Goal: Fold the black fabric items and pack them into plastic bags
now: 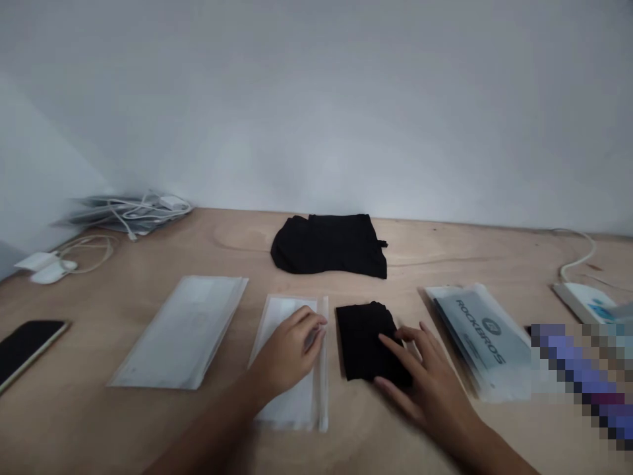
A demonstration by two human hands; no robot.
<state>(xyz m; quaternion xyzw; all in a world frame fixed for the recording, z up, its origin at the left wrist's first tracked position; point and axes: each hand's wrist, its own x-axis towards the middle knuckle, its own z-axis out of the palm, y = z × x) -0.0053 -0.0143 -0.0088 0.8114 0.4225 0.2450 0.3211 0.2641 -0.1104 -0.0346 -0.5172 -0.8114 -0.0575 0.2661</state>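
Observation:
My left hand point(289, 353) lies on a clear plastic bag point(291, 402) at the table's front middle, its fingers curled down onto the film. My right hand point(420, 373) rests with spread fingers on the right side of a small folded black cloth point(361, 346) just right of that bag. A bigger pile of folded black fabric point(329, 244) sits further back, apart from both hands.
A stack of empty clear bags point(182, 330) lies to the left, printed ROCKBROS bags point(482, 340) to the right. A dark phone point(24, 346) is at the left edge. White chargers and cables point(126, 211) sit at the back left, a white device point(583, 300) at the right.

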